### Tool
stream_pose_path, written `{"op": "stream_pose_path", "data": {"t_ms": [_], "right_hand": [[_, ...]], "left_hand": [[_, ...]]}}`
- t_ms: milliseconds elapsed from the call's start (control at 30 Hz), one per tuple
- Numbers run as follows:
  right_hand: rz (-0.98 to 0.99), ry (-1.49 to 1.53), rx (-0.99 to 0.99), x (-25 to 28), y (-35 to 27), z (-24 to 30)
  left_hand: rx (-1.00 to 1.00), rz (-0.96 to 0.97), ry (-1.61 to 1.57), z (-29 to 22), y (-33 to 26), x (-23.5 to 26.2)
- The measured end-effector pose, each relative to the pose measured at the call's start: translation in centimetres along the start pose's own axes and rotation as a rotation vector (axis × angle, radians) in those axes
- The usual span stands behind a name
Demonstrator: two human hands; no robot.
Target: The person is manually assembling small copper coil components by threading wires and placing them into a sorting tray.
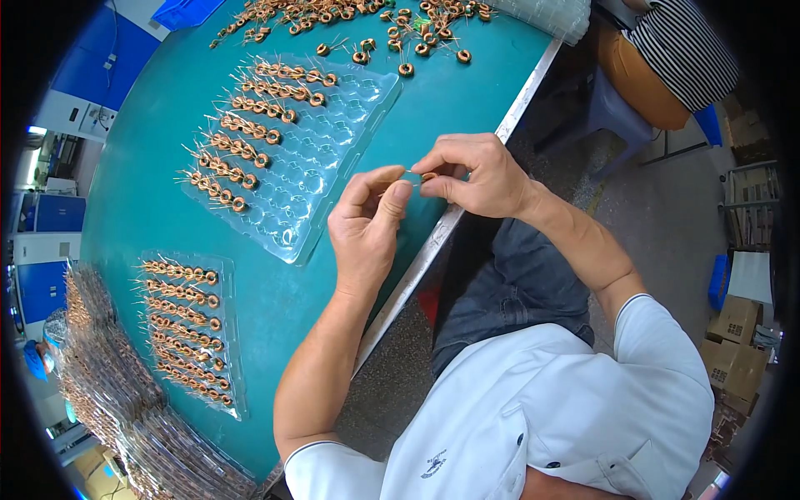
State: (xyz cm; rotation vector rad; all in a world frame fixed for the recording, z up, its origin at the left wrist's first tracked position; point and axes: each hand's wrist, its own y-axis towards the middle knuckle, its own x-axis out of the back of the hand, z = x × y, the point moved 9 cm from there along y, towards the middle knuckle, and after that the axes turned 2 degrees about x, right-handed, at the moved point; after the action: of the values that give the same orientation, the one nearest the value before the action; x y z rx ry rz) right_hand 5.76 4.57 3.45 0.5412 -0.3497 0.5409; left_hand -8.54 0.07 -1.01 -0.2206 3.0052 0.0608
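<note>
Above the table's front edge, my right hand [479, 177] pinches a small copper-wound ring coil [428, 177] between thumb and fingers. Just left of it, my left hand [367, 218] is closed, its thumb and forefinger pressed together close to the coil. What sits between those left fingertips is too small to make out. Beyond my hands lies a clear blister tray [354, 137], partly filled with rows of ring coils [242, 150] whose wire leads point left. The tray's right-hand pockets hold no coils.
A second coil-filled tray [237, 367] lies at the left, beside tall stacks of filled trays [125, 375]. Loose coils [406, 70] are heaped at the far side of the green table [467, 92]. Empty trays [550, 12] are stacked at the far right. Another person [667, 62] sits beyond.
</note>
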Motion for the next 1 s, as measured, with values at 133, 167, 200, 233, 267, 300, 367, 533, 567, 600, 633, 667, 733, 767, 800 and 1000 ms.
{"op": "stream_pose_path", "data": {"t_ms": [133,167,200,233,267,300,367,533,567,600,633,667,733,767,800,1000], "right_hand": [[0.012,-0.093,0.146,-0.8,-0.6,0.9],[0.002,-0.112,0.196,-0.9,-0.8,1.3],[-0.002,-0.11,0.196,-0.9,-0.9,1.2],[-0.032,-0.108,0.234,-0.7,-1.0,1.5],[-0.063,-0.106,0.271,-0.4,-1.2,1.7],[-0.065,-0.106,0.273,-0.4,-1.5,1.6],[-0.106,0.417,-0.222,-0.6,-2.3,-3.0],[-0.184,0.662,-0.359,0.2,-1.9,-3.2],[-0.152,0.651,-0.389,-0.2,-2.0,-3.0],[-0.118,0.639,-0.418,-0.5,-2.1,-2.9],[-0.119,0.641,-0.417,-0.4,-2.1,-2.9],[-0.095,0.6,-0.4,-0.3,-2.1,-2.7],[-0.072,0.562,-0.383,-0.4,-2.1,-2.5],[-0.048,0.534,-0.379,-0.6,-2.0,-2.4],[-0.023,0.504,-0.375,-0.7,-2.0,-2.3],[0.007,0.313,-0.263,-0.3,-2.4,-1.9]], "left_hand": [[-0.001,0.035,0.03,0.1,0.0,0.4],[0.018,0.032,0.029,0.1,-0.1,0.6],[0.018,0.033,0.032,0.1,0.0,0.7],[0.039,0.066,0.028,0.3,0.1,0.6],[0.06,0.1,0.023,0.6,0.2,0.4],[0.058,0.1,0.025,0.9,0.3,0.3],[-0.106,0.005,-0.049,0.0,0.3,0.7],[-0.269,0.041,0.099,-1.4,-0.2,-0.3],[-0.268,0.045,0.1,-1.3,-0.2,-0.4],[-0.279,0.053,0.114,-1.4,-0.3,-0.6],[-0.291,0.061,0.127,-1.5,-0.4,-0.8],[-0.29,0.061,0.13,-1.5,-0.4,-0.8],[-0.303,0.047,0.212,-1.9,-0.4,-1.0],[-0.301,0.048,0.214,-1.8,-0.4,-0.9],[-0.313,0.029,0.255,-1.9,-0.4,-0.7],[-0.277,0.005,0.281,-1.5,-0.4,-0.5]]}}
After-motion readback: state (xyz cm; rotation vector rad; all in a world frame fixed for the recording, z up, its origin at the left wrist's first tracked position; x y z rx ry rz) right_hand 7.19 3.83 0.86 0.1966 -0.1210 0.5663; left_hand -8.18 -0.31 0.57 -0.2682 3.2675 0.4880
